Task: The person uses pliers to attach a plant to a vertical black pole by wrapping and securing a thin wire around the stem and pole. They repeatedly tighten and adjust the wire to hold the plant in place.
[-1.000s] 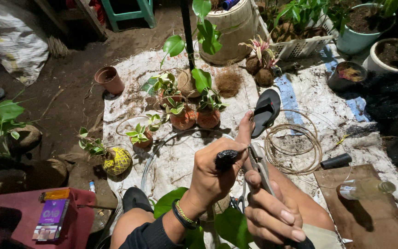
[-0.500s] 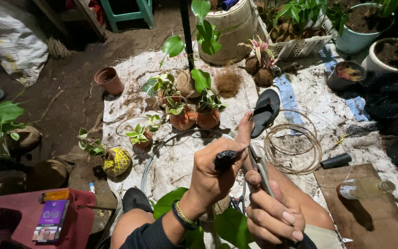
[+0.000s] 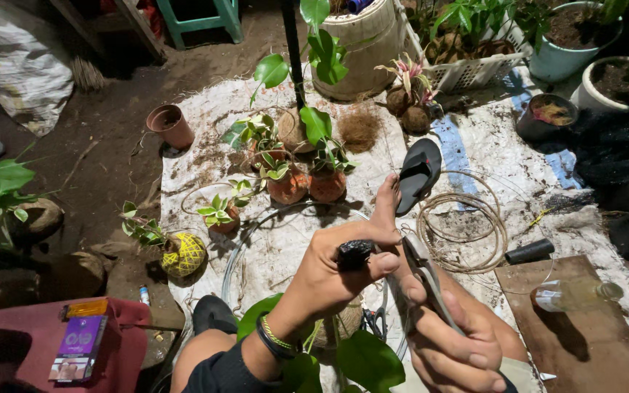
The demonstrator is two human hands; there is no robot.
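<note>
My left hand (image 3: 340,273) is raised in the middle of the view, its thumb and fingers pinched on a small black lump (image 3: 354,254). Just right of it my right hand (image 3: 451,336) grips a pair of grey metal pliers (image 3: 422,275), whose jaws point up toward the lump. Under both hands sits a green-leaved plant (image 3: 362,356) on a brown fibre ball, mostly hidden by my arms. A thin wire runs from the hands downward.
A white sheet (image 3: 475,153) covers the ground. On it lie small potted plants (image 3: 289,178), a black sandal (image 3: 418,173), a coil of brown wire (image 3: 464,229), a black handle (image 3: 530,252) and a wooden board (image 3: 584,342). Large pots stand at the back. A red stool (image 3: 74,342) is at left.
</note>
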